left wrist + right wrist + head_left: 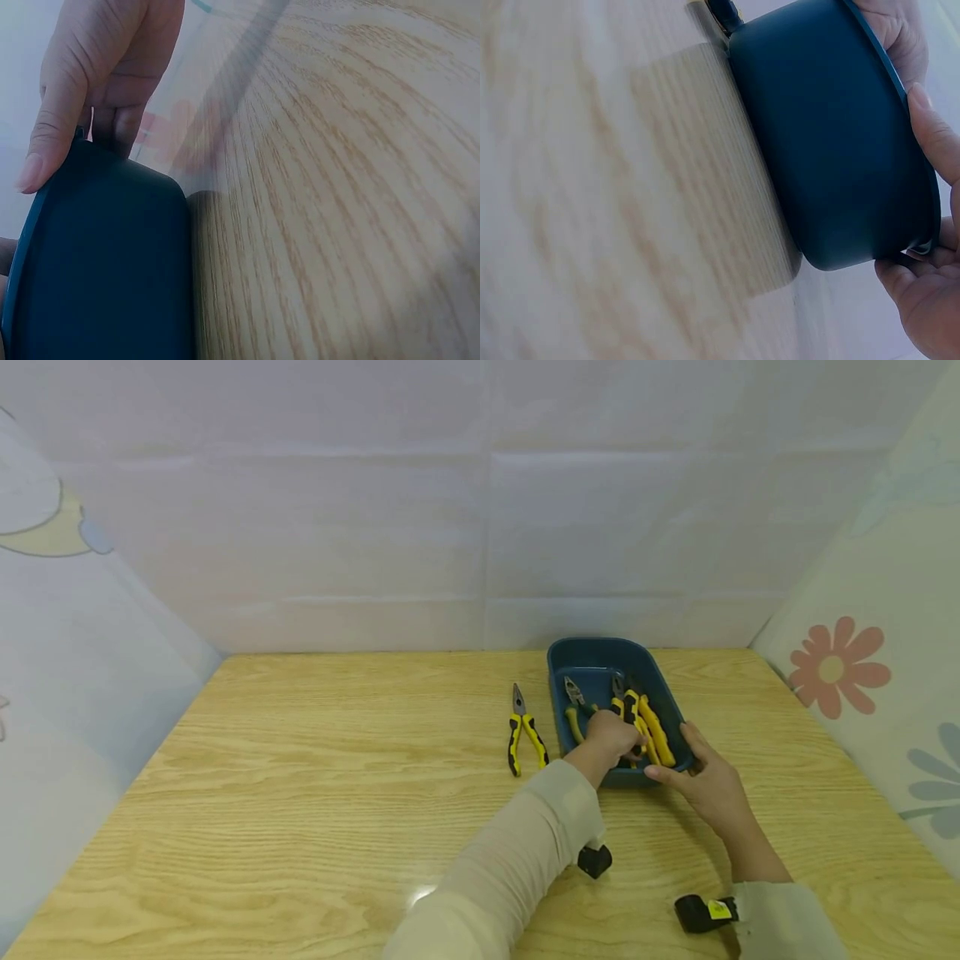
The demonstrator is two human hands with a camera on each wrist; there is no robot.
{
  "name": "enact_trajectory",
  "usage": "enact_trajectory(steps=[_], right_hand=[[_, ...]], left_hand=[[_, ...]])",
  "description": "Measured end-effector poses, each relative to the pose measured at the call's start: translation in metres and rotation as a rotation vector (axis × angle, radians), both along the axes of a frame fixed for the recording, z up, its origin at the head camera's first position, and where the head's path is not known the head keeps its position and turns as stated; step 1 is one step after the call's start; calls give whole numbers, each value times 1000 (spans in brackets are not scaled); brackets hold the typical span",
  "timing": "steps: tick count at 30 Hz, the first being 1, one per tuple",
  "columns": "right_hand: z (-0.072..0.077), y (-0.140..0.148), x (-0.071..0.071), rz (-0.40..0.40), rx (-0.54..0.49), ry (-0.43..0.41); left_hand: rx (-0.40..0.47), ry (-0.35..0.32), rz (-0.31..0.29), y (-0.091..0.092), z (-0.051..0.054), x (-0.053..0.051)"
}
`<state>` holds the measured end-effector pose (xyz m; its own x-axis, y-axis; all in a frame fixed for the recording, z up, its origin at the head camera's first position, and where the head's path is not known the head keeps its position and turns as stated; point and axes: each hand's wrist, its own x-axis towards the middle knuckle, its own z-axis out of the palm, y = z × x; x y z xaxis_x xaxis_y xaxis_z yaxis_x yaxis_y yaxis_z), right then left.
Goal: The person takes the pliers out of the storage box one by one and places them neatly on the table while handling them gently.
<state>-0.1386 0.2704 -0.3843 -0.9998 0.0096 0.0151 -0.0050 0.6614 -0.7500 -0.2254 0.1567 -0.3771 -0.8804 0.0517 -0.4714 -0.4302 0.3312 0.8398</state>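
My left hand (611, 737) reaches into the blue bin (633, 781), fingers curled over black-and-yellow pliers (632, 707); its fingertips are partly hidden. Beside it in the bin lie green-handled pliers (573, 720) on the left and a yellow-handled tool (657, 735) on the right. My right hand (712, 785) grips the bin's near right corner, thumb on the near rim and fingers along the right side. The left wrist view has this right hand (105, 67) on the bin (105, 255). In the right wrist view, the right hand (934, 277) holds the bin (832, 142), with the left hand (900, 37) behind the rim.
Long-nose pliers (517, 718) with black-and-yellow handles lie on the wooden table (300, 793), just left of the bin, handles spread. A pale cloth wall (375, 543) stands behind the table, with printed side panels at both sides.
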Motion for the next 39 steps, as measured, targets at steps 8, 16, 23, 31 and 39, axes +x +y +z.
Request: enact_trajectory(steps=[8,16,23,31,39], right_hand=[[0,-1,1,6,-11,-7],[0,-1,1,1,2,-15],[1,-1,0,-2,15,-13],[1,-1,-2,-3,9,-26],[1,-1,-2,-9,17,-40]], left_hand=[[58,-27,63,-2,-1,0],[131,-51,125,-4,-2,-2],[232,-1,153,-9,3,1],[320,46,162,-22,7,2],[405,25,178,-31,18,8]])
